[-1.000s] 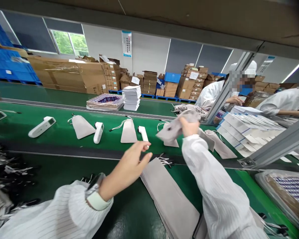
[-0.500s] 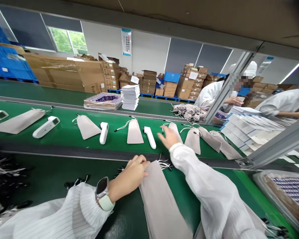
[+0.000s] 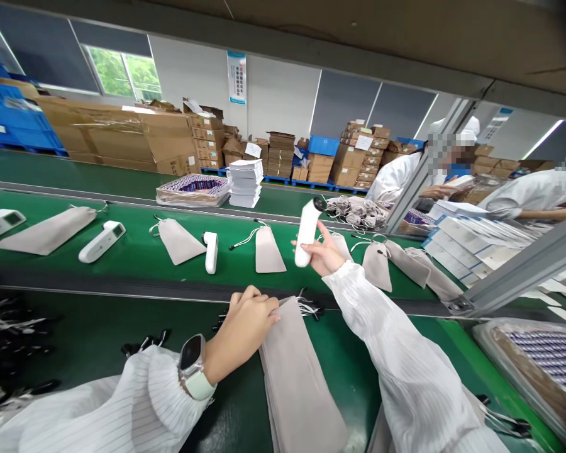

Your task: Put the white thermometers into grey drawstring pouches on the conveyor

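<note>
My right hand [image 3: 327,251] grips a white infrared thermometer [image 3: 306,234] by its handle, held upright above the green belt with its dark sensor end at the top. My left hand [image 3: 249,321], with a watch on the wrist, has its fingers curled on the top end of a grey drawstring pouch [image 3: 297,371]. That pouch lies on a stack of similar ones, cords at the far end. On the belt, another thermometer [image 3: 210,253] lies left of a flat grey pouch [image 3: 270,250]. More pouches [image 3: 377,265] lie to the right of my right hand.
The belt [image 3: 136,264] carries thermometers and pouches in a row. A metal post [image 3: 514,270] slants at right, beside stacked white sheets [image 3: 471,245]. A bagged tray [image 3: 538,358] sits at lower right. Two co-workers in white work beyond. Black cord ends [image 3: 23,321] are heaped at left.
My right hand has taken hold of the thermometer from the belt and lifted it. The belt's items have shifted slightly right. My left hand stays on the pouch stack.
</note>
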Motion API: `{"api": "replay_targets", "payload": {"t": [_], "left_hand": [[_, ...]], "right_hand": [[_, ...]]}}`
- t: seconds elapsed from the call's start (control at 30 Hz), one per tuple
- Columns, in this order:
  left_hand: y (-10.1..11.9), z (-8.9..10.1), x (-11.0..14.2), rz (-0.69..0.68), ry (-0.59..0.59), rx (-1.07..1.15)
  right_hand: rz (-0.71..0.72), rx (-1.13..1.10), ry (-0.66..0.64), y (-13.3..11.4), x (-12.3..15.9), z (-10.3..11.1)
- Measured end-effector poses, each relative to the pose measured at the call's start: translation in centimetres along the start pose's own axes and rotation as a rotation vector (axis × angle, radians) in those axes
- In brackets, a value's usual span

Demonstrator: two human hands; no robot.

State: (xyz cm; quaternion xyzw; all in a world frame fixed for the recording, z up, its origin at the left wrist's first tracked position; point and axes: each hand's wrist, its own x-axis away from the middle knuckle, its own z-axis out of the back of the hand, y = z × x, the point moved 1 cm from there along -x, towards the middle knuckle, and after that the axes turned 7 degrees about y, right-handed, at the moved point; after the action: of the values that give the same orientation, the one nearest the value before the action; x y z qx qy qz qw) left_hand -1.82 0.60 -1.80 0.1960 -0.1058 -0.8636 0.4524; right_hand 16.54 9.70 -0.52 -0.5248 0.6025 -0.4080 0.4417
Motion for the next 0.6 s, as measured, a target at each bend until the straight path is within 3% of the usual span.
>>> {"api": "replay_targets", "payload": {"t": [0.13,0.37,0.5,0.6], "left_hand": [[0.7,1.1,0.0,0.017,0.034,0.127],[0.7,1.9,-0.4,0.07,0.217,0.275],[0.5,2.1,-0.4,0.056,0.294,0.278],[0.4,2.5,-0.5,0.066,0.368,0.27]], "right_hand": [[-0.034,-0.078,-0.146,-1.9,2.2,-2.4],[-0.108,-0.063,-0.288,-1.5,3.9,-4.1],[-0.07,-0.046,-0.272,-1.5,3.9,-4.3],[-0.026,0.12,-0.261,-1.2,3.8,-4.5]]}}
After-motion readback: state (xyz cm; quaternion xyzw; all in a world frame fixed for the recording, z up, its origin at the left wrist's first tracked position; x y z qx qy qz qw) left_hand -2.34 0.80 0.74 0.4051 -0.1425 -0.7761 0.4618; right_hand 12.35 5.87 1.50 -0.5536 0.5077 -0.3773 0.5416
